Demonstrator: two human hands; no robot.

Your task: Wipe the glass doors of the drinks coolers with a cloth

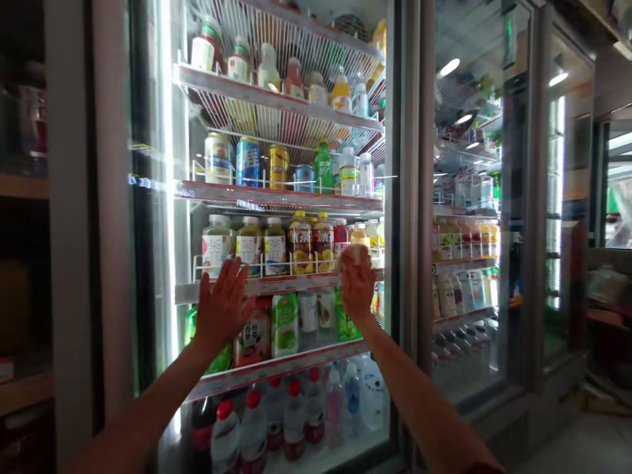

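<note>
Before me is a lit drinks fridge with a glass door, its metal frame (412,197) on the right; faint reflections show on the pane. My left hand (223,306) is raised with fingers spread, at or close to the glass in front of the lower shelves. It holds nothing. Further right, my right hand (358,286) is up at the glass, blurred, its fingers over what looks like a pale crumpled cloth (354,255). Behind the glass between the hands stand iced tea bottles (300,243) and a green carton (285,324).
Cans (247,161) and more bottles fill the upper wire shelves (276,99). Red-capped bottles (254,428) stand at the bottom. Another glass-fronted fridge (467,263) adjoins on the right. Dark shelving (24,187) is at far left.
</note>
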